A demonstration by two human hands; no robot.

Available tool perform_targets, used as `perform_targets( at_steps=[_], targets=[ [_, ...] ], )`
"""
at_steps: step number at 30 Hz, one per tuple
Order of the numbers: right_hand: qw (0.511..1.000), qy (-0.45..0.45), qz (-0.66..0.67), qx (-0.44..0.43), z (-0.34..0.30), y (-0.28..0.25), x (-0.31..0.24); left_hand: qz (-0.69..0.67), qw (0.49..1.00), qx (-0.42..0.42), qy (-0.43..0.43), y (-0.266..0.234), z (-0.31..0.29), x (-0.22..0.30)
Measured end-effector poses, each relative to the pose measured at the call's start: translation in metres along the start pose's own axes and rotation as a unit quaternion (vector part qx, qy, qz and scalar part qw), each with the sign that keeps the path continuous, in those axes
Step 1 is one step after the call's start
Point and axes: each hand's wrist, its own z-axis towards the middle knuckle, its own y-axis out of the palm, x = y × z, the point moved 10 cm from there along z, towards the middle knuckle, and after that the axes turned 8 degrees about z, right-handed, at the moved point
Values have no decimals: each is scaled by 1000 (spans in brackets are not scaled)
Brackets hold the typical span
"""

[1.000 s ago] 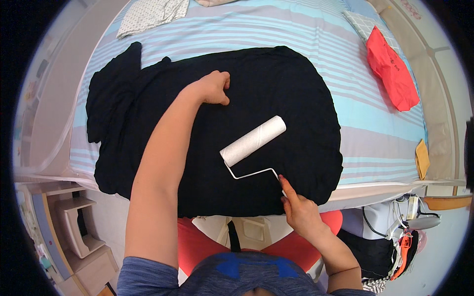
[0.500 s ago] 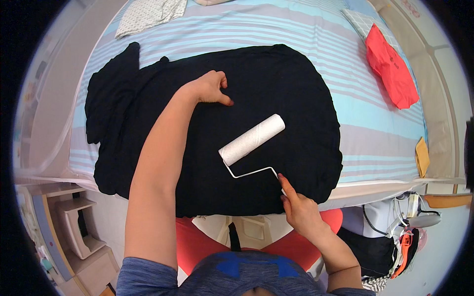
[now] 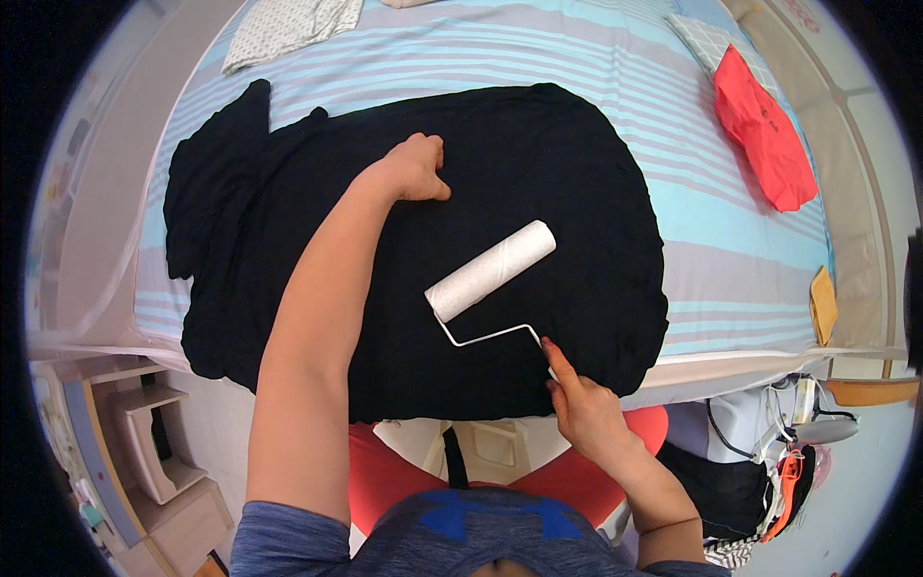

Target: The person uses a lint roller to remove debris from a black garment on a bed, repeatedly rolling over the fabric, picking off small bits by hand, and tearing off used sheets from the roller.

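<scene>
A black knit garment (image 3: 317,240) lies spread over the bed, with a bunched, narrower part at its left. My left hand (image 3: 415,168) rests low over its upper middle, fingers curled toward the cloth and thumb apart from them. Nothing shows in that hand. My right hand (image 3: 588,413) is closed around the handle of a lint roller (image 3: 490,271), index finger stretched along it. The roller's white cylinder lies slantwise on the garment, joined to the handle by a bent white wire. Most of the handle is hidden in my palm.
The bed has a blue and grey striped sheet (image 3: 740,269). A red bag (image 3: 764,135) lies at the far right, a yellow folded piece (image 3: 822,306) near the right edge, and a patterned cloth (image 3: 293,31) at the far left. Clothes and hangers (image 3: 779,462) crowd the lower right.
My left hand has shifted slightly, its fingers curling further down toward the cloth and the gap to the thumb narrowing. My right hand and the lint roller have stayed put.
</scene>
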Motion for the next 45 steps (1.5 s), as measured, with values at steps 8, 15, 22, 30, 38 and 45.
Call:
perform_targets(
  at_steps=[8,15,22,30,38,45],
  targets=[
    [994,59,-56,-78,3,-10,-10,-124,983,124,47,0,-18,-20],
    [986,-153,-44,54,94,-63,-66,-141,959,241,46,-4,-31,-27],
    [976,-205,21,70,248,-22,-72,-158,951,259,62,-11,-31,-22],
    [977,-183,-67,-92,258,7,-63,-157,942,285,80,-8,-35,-26],
    [986,-116,10,-116,254,3,-55,-141,945,285,75,-10,-35,-25],
    [986,-100,58,-117,250,-1,-48,-143,944,288,76,-11,-35,-24]
  ],
)
